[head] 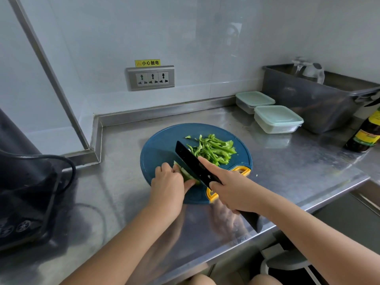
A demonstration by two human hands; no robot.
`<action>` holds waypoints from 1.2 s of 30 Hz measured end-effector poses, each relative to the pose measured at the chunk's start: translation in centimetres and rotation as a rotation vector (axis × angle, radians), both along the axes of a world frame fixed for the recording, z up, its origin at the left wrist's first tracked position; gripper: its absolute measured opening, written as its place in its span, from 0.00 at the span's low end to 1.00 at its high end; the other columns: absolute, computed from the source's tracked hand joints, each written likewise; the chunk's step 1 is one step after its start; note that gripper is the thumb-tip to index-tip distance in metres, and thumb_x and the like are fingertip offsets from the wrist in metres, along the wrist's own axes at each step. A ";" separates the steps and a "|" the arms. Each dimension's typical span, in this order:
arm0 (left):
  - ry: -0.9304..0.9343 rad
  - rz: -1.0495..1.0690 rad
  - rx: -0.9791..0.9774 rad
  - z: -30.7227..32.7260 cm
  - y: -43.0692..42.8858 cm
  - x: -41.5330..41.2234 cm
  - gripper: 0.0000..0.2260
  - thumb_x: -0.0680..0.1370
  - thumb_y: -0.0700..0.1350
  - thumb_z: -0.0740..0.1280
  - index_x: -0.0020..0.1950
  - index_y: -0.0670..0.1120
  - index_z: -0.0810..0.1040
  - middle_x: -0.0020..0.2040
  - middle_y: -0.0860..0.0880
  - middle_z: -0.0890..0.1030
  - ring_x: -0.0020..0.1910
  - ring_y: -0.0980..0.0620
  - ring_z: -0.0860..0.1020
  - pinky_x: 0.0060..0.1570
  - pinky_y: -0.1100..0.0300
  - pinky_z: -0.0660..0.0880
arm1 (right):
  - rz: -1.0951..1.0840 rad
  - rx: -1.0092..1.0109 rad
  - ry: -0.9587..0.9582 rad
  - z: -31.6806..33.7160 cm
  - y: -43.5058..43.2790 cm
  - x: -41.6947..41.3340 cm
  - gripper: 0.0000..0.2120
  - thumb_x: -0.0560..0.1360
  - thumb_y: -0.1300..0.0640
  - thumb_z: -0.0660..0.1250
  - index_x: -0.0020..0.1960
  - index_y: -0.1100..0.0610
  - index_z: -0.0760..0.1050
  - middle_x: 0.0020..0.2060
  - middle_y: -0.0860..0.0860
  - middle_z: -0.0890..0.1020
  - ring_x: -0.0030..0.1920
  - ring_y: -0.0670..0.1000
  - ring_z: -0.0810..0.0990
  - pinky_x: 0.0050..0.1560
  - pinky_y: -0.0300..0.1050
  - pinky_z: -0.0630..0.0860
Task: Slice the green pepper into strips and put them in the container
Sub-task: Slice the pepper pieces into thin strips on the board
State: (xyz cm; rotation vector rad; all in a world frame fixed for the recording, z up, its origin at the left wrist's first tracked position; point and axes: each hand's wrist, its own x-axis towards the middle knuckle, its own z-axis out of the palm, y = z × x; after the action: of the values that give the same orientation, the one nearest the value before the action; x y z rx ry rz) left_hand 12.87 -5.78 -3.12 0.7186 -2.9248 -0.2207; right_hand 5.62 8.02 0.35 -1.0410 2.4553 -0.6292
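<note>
A round blue cutting board (160,147) lies on the steel counter. A heap of green pepper strips (213,150) sits on its right half. My left hand (168,184) presses an uncut pepper piece (186,174) down with curled fingers near the board's front. My right hand (228,188) grips a black knife (192,161), index finger stretched along the blade, which stands against the pepper piece. Two lidded clear containers (277,119) sit at the back right, both closed.
A grey plastic bin (308,99) with glassware stands at the back right. A dark sauce bottle (366,134) is at the right edge. A black appliance (22,182) with a cable fills the left. A wall socket (151,78) is behind the board.
</note>
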 end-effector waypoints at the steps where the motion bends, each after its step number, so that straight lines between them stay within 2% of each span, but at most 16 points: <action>1: 0.008 -0.004 0.008 0.0 -0.1 0.0 0.26 0.79 0.61 0.56 0.68 0.43 0.66 0.57 0.46 0.68 0.58 0.47 0.67 0.52 0.59 0.68 | -0.014 -0.038 -0.061 0.3 0.1 0.0 0.30 0.81 0.58 0.52 0.74 0.32 0.48 0.30 0.49 0.71 0.26 0.49 0.70 0.25 0.41 0.71; 3: 0.025 -0.011 0.011 0.1 -0.3 0.1 0.25 0.79 0.60 0.56 0.68 0.44 0.67 0.56 0.46 0.69 0.58 0.48 0.68 0.54 0.59 0.68 | -0.016 -0.094 -0.128 0.8 0.1 0.2 0.30 0.81 0.58 0.53 0.73 0.30 0.49 0.30 0.49 0.72 0.25 0.50 0.71 0.24 0.42 0.72; 11: 0.084 0.017 0.084 0.3 -0.2 0.3 0.21 0.78 0.59 0.61 0.63 0.45 0.73 0.54 0.46 0.71 0.57 0.48 0.68 0.54 0.59 0.67 | 0.041 -0.035 -0.074 1.6 -0.7 0.6 0.29 0.81 0.57 0.53 0.74 0.32 0.48 0.32 0.48 0.72 0.29 0.50 0.72 0.25 0.40 0.72; 16: 0.116 0.012 0.094 0.3 -0.3 0.3 0.22 0.77 0.59 0.62 0.62 0.45 0.73 0.53 0.46 0.72 0.57 0.47 0.69 0.50 0.60 0.67 | 0.045 -0.038 -0.081 1.2 -0.7 0.9 0.30 0.81 0.58 0.52 0.73 0.31 0.48 0.31 0.49 0.72 0.30 0.52 0.73 0.27 0.43 0.75; 22: 0.134 -0.007 0.077 0.2 -0.4 0.4 0.23 0.77 0.60 0.61 0.64 0.46 0.71 0.53 0.46 0.71 0.57 0.48 0.69 0.50 0.60 0.66 | 0.094 -0.016 0.101 0.0 -0.8 0.8 0.30 0.81 0.58 0.52 0.75 0.34 0.46 0.30 0.48 0.71 0.26 0.46 0.68 0.24 0.34 0.65; 24: 0.140 -0.011 0.080 0.1 -0.4 0.4 0.23 0.77 0.61 0.61 0.63 0.46 0.71 0.53 0.46 0.71 0.56 0.48 0.69 0.50 0.60 0.66 | 0.110 0.008 0.147 -0.2 -0.8 0.8 0.30 0.81 0.57 0.52 0.74 0.34 0.44 0.30 0.48 0.70 0.26 0.46 0.67 0.25 0.34 0.65; 30: 0.196 -0.008 0.132 -0.1 -0.7 0.3 0.22 0.75 0.60 0.65 0.61 0.45 0.75 0.45 0.49 0.67 0.54 0.48 0.70 0.45 0.62 0.64 | 0.117 0.030 0.067 -0.2 -0.6 0.0 0.30 0.82 0.56 0.51 0.73 0.31 0.43 0.31 0.50 0.71 0.26 0.47 0.69 0.23 0.34 0.67; 33: 0.202 0.017 0.153 -0.3 -1.0 0.1 0.22 0.73 0.60 0.68 0.59 0.45 0.78 0.44 0.48 0.68 0.52 0.47 0.72 0.43 0.60 0.66 | 0.109 0.020 -0.054 0.4 -0.5 -0.1 0.31 0.81 0.58 0.51 0.73 0.30 0.43 0.31 0.52 0.70 0.29 0.51 0.71 0.27 0.42 0.73; 36: 0.218 0.042 0.197 -0.5 -1.2 -0.1 0.22 0.72 0.60 0.70 0.57 0.45 0.79 0.44 0.48 0.69 0.51 0.47 0.73 0.43 0.59 0.66 | 0.125 0.039 -0.097 0.8 -0.6 -0.1 0.31 0.81 0.58 0.51 0.73 0.30 0.43 0.32 0.54 0.71 0.30 0.53 0.72 0.31 0.48 0.78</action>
State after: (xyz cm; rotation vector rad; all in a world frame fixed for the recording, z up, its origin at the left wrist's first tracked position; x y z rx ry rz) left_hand 12.74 -6.97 -3.59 0.7308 -2.7032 -0.5518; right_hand 5.48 7.41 1.20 -1.1123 2.2900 -0.5760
